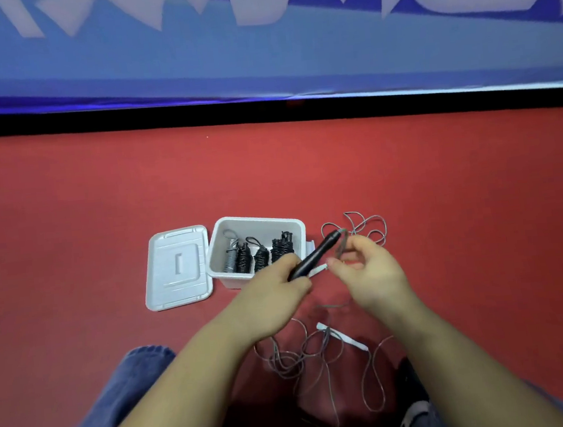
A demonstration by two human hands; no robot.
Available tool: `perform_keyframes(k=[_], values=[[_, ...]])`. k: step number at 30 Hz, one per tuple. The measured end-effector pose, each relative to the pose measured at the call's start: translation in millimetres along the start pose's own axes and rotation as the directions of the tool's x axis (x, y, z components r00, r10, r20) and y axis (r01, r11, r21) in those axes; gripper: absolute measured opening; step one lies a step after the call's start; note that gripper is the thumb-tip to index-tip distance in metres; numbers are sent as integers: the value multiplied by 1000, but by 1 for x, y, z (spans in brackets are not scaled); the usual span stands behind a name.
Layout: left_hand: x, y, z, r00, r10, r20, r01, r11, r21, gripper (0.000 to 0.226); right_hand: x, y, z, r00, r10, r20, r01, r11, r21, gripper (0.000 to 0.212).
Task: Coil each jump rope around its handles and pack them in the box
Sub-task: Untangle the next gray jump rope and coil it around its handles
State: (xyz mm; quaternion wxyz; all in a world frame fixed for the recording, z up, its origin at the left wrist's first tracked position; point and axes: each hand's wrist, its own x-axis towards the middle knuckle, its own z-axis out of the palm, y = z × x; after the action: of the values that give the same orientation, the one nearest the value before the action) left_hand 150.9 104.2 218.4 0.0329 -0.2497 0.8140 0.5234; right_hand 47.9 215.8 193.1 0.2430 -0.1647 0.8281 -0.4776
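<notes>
Box on floor, lid flat just left of it. In box: four coiled ropes side by side. Right of box: handle in left hand, right hand beside it pinching cord. Behind hands, loose loops; nearer the person, tangled cord between forearms.

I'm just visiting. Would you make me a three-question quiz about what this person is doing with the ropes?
1. True or false: the lid is on the box.
2. What does the left hand hold?
3. Where is the loose cord lying? A) in the box B) on the red floor C) on the lid

Key:
1. False; it lies beside the open box.
2. A black handle.
3. B. The right hand pinches one part of it by the handle's tip.
</notes>
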Motion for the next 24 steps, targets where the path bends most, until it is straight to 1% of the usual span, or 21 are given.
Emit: perform_keyframes(k=[1, 2, 4, 6, 9, 11, 12, 13, 14, 15, 16, 17, 18, 19, 20, 22, 24], values=[[4, -1, -1, 999, 22, -36, -23, 1000, -20, 22, 3, 4, 2, 1000, 0, -1, 0, 1000, -7, 4], [9, -2, -3, 996, 45, -82, -49, 998, -50, 29, 7, 7, 4, 1000, -7, 1, 7, 999, -48, 10], [20, 1, -6, 984, 73, -163, -95, 986, -136, 36, 11, 10, 8, 999, -21, 35, 28, 976, -215, 16], [31, 2, -8, 976, 63, -210, -116, 960, -253, 36, 16, 13, 7, 998, -40, 46, 55, 931, -360, 17], [43, -1, -12, 969, -11, -247, -85, 923, -376, 28, 27, 17, -1, 999, -29, 26, 38, 876, -480, 9], [48, -4, -14, 961, -63, -269, -65, 894, -444, 19, 35, 18, -8, 999, -36, 18, 40, 852, -522, 11], [51, -5, -14, 958, -84, -273, -57, 879, -473, 14, 39, 19, -10, 999, -25, 20, 31, 869, -493, 14], [53, -6, -15, 957, -103, -271, -44, 873, -486, 11, 43, 17, -11, 1000, 1, 28, 10, 918, -396, 15], [55, -8, -16, 956, -115, -269, -30, 876, -482, 11, 45, 13, -12, 997, 51, 54, -37, 971, -236, 14], [57, -10, -15, 957, -124, -263, -14, 884, -466, 13, 46, 7, -13, 985, 123, 117, -117, 992, -54, 15], [58, -11, -13, 959, -130, -252, 3, 892, -451, 15, 46, 2, -12, 959, 187, 211, -216, 969, 123, 17], [59, -13, -11, 961, -139, -241, 22, 901, -433, 14, 46, -2, -12, 931, 219, 291, -296, 921, 254, 19], [60, -15, -9, 962, -146, -232, 40, 912, -409, 11, 47, -5, -13, 913, 230, 337, -347, 873, 343, 20], [60, -17, -7, 964, -155, -214, 63, 922, -381, 12, 49, -6, -14, 903, 231, 362, -378, 829, 413, 22], [61, -19, -5, 969, -163, -188, 87, 930, -356, 21, 51, -8, -15, 896, 239, 375, -407, 780, 475, 23], [61, -21, -2, 982, -171, -85, 131, 928, -348, 36, 55, -10, -17, 881, 264, 393, -459, 682, 570, 26], [60, -21, 2, 987, -157, 18, 153, 918, -366, 38, 57, -12, -16, 856, 287, 429, -512, 576, 637, 27]])
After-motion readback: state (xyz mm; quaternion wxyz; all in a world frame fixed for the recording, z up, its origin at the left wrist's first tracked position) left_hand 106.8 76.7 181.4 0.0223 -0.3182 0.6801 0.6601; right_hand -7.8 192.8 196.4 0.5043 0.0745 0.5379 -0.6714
